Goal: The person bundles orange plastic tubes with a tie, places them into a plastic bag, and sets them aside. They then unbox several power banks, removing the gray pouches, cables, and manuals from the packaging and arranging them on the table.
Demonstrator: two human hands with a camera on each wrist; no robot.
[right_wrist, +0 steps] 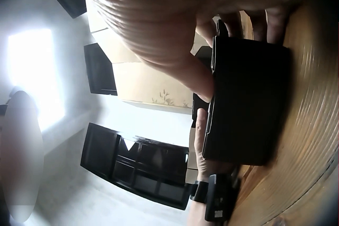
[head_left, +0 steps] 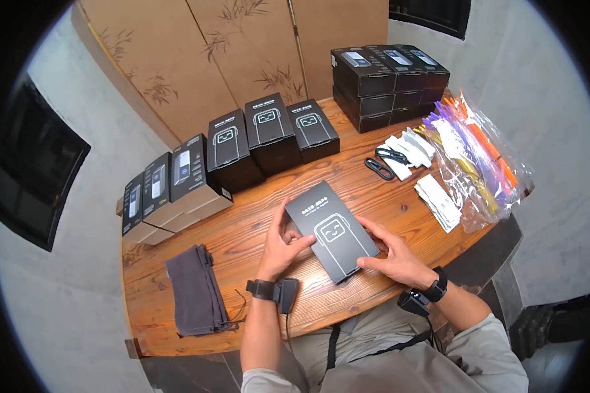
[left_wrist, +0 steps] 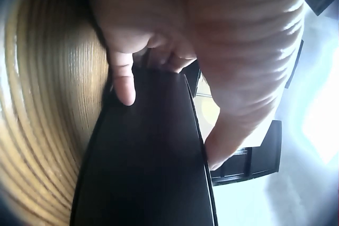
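Observation:
A black box (head_left: 331, 196) with a smiling-face line drawing and white lettering on its lid is tilted slightly in front of the person. On its left side the left hand (head_left: 280, 243) grips it, the thumb lying at the lid's edge. Opposite, the right hand (head_left: 390, 254) holds the lower right side with its thumb near the front corner. In the left wrist view, a plain dark side of the box (left_wrist: 143, 157) runs between thumb and fingers. The right wrist view shows the box's dark end (right_wrist: 249, 104) close over the wood, with the thumb along the lid edge.
Behind stand more smiling-face boxes (head_left: 269, 124), a row of printed boxes (head_left: 183, 170) at left and a stack (head_left: 390, 78) at back right. Dark cloth pouches (head_left: 195, 291) lie left. Black cables (head_left: 379, 168), white packets (head_left: 438, 202) and a bag of colourful strips (head_left: 482, 164) lie right.

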